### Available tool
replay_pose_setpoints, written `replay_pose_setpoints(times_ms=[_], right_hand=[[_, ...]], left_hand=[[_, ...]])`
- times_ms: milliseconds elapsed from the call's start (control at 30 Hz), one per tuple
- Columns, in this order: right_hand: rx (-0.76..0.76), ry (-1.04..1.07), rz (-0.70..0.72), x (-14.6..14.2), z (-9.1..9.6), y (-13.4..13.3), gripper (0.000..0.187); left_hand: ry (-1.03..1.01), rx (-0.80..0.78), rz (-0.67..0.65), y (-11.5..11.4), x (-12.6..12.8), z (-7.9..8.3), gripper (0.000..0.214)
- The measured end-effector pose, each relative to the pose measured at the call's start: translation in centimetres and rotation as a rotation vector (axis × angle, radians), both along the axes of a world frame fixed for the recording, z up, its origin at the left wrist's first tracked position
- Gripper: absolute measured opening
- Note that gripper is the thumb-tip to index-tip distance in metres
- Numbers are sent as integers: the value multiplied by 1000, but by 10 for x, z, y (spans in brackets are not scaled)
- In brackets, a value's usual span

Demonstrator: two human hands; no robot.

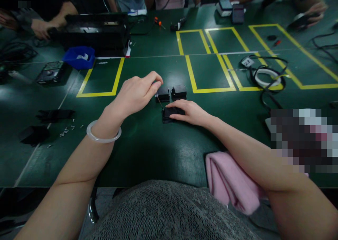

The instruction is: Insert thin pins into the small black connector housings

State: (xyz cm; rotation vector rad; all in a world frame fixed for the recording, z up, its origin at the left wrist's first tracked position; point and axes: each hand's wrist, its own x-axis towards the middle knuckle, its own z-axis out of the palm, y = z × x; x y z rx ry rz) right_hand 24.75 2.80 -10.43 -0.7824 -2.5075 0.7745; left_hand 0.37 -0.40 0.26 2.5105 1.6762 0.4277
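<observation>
My left hand [138,92], with a pale bangle at its wrist, is closed around a screwdriver [160,102]. Its thin shaft slants down to the left edge of a small black rectangular part [167,119]. The handle is mostly hidden in my fingers. My right hand [188,110] grips that part from the right and holds it on the green table, thumb at the near side and fingers over the top. Just beyond stand two similar black blocks, a left block [163,94] and a right block [179,91].
Loose screws [66,130] lie at left near a black bracket [56,115] and a black box [34,134]. A blue bin [79,57] and a large black housing [97,35] stand farther back. Coiled cable [269,78] and a pink cloth [229,180] are at right. Co-workers sit opposite.
</observation>
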Motion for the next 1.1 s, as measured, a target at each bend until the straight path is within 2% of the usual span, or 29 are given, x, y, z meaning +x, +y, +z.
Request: replay_pose_setpoints(times_ms=[300,533,800,1100], right_hand=[[11,1,-3,0,1,0,41],[8,-6,-5,0,1,-1,42],[2,-4,-9,-1,1,-1,42],[7,7,-2,0,0,0,42]], left_hand=[[-18,20,-47,0,0,-1,41],[-43,44,-30,1,0,-4,40],[-19,-10,-26,-2,0,2,44],[-17,28,-28,1,0,-3,40]])
